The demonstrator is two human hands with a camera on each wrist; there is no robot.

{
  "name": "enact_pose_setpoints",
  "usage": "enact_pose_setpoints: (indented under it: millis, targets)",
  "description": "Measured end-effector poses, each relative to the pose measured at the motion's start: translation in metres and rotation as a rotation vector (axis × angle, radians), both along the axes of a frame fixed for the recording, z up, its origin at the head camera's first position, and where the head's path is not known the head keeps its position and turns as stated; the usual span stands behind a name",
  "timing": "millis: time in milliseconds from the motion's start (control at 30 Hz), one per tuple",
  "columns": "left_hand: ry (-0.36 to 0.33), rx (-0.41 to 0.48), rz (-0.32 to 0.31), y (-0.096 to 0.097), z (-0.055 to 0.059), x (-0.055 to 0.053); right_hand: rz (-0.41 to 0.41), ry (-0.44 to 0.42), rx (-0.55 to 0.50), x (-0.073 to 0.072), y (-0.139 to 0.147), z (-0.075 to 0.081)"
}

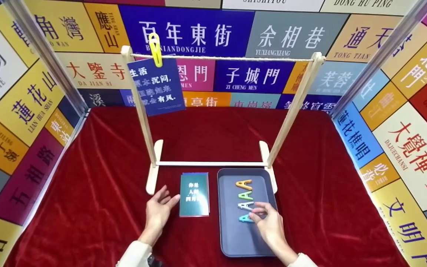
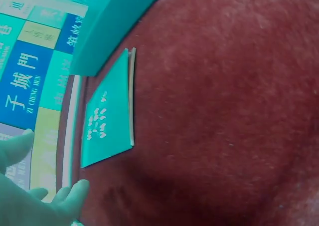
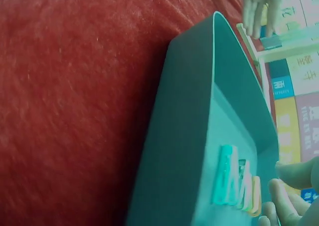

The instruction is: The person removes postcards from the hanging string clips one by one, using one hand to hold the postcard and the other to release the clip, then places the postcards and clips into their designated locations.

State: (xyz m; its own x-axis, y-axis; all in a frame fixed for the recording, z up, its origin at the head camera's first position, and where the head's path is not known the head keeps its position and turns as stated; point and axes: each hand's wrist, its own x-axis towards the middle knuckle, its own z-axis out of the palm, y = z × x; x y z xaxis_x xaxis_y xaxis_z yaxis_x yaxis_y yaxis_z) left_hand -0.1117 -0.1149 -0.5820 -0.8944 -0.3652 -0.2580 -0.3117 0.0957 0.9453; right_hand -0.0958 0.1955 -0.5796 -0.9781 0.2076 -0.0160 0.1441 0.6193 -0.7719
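My left hand [image 1: 158, 209] rests just left of a stack of cards [image 1: 194, 196] with a green top card, its fingers loosely spread. The same cards [image 2: 109, 111] show in the left wrist view, apart from the fingertips. My right hand [image 1: 271, 224] hovers over a grey tray [image 1: 232, 241], with thumb and fingertips close over a white clothespin [image 1: 244, 205] and a blue clothespin [image 1: 245, 218]. Beyond these lie a green clothespin [image 1: 245, 195] and an orange clothespin [image 1: 244, 184]. In the right wrist view the thumb and fingers [image 3: 286, 198] stand apart, beside the row of clothespins.
Behind the cards and tray stands a wooden frame [image 1: 213, 163] with a rope [image 1: 235, 58] across its top. A yellow clothespin [image 1: 155, 50] holds a blue card [image 1: 161, 89] on the rope's left end. Red cloth [image 1: 87, 193] covers the table, and printed panels [image 1: 187, 29] surround it.
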Motion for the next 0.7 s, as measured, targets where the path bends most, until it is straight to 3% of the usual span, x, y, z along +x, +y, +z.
enact_pose_setpoints:
  millis: [200, 433, 700]
  targets:
    - [0.045, 0.137, -0.008, -0.005, 0.017, -0.002, 0.117, 0.226, 0.131, -0.002, -0.003, 0.012]
    - [0.105, 0.220, 0.002, -0.010, 0.035, -0.004, 0.308, 0.527, 0.241, -0.010, -0.008, 0.032]
    - [0.196, 0.312, 0.012, -0.015, 0.056, -0.015, 0.497, 0.719, 0.300, -0.025, -0.014, 0.062]
